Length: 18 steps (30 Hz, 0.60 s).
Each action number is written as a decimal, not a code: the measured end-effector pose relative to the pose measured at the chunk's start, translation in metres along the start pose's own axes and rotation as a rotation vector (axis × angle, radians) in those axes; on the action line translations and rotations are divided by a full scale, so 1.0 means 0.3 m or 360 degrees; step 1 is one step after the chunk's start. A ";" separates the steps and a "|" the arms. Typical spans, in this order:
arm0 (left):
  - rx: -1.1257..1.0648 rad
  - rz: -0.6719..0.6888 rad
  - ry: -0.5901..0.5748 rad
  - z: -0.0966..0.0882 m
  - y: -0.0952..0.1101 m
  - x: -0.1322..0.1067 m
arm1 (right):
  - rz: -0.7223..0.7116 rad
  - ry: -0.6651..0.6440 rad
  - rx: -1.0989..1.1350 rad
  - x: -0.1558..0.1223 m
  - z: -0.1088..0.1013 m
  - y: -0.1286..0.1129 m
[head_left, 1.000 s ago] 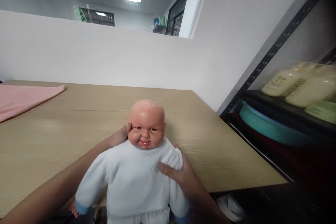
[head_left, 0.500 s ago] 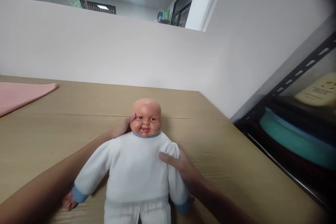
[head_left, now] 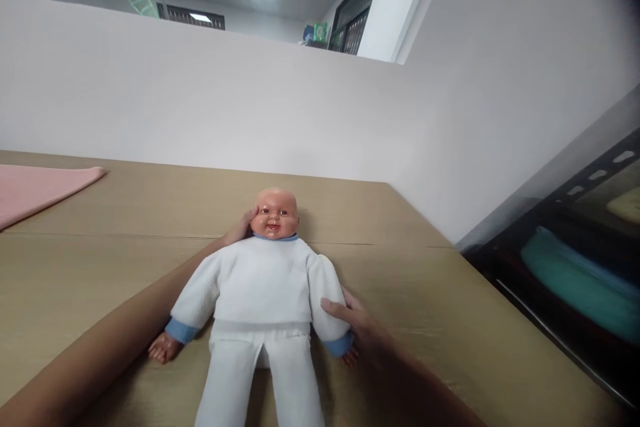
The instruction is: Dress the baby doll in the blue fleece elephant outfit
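A baby doll [head_left: 265,280] in a white fleece top, white trousers and blue cuffs lies face up, its head toward the wall. My left hand [head_left: 245,223] cradles its head from the left side, the thumb against the cheek and the other fingers hidden behind. On the right, my right hand [head_left: 353,317] grips the doll's arm at the sleeve, thumb on top, most fingers out of sight beneath. Both doll arms spread outward, and its feet are cut off by the lower picture edge.
The doll lies on a tan tabletop [head_left: 400,280] that meets a white wall [head_left: 225,107]. A pink cloth [head_left: 40,190] lies at the far left. To the right stands a dark shelf rack [head_left: 565,203] holding a teal item [head_left: 575,287] and a pale yellow object [head_left: 627,205].
The doll has moved away from me, showing more of its trousers. My left hand stays at its head; my right hand has slid from the upper sleeve down toward the cuff.
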<state>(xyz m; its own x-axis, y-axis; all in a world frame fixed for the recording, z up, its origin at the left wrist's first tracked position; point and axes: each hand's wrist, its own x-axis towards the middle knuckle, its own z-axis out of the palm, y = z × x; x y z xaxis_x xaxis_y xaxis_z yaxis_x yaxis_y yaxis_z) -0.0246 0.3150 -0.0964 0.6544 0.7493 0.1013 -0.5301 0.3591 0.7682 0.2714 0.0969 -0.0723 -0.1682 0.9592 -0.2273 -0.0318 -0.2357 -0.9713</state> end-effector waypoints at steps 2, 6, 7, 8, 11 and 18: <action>-0.0013 -0.0041 -0.0012 -0.010 0.022 0.027 | 0.0042 0.0059 -0.0127 0.008 -0.016 0.004; -0.0023 -0.0114 -0.0004 -0.035 0.038 0.061 | -0.0189 0.0340 -0.0460 0.017 -0.031 -0.004; -0.0013 -0.0133 0.0000 -0.043 0.036 0.065 | -0.0245 0.0413 -0.0589 0.018 -0.034 -0.005; -0.0003 -0.0157 0.0001 -0.052 0.034 0.066 | -0.0288 0.0481 -0.0729 0.018 -0.037 -0.004; 0.0003 -0.0258 0.0013 -0.069 0.027 0.062 | -0.0407 0.0640 -0.1055 0.018 -0.048 0.012; -0.0002 -0.0316 0.0167 -0.035 0.029 0.040 | -0.0404 0.0609 -0.1205 -0.003 -0.064 0.066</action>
<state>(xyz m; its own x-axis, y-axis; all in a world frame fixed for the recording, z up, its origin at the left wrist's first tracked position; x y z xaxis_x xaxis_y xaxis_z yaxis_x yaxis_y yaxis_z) -0.0272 0.3329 -0.0952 0.6862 0.7178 -0.1180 -0.3973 0.5057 0.7658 0.2899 0.0944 -0.0928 0.1009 0.9869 0.1255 0.6600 0.0280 -0.7508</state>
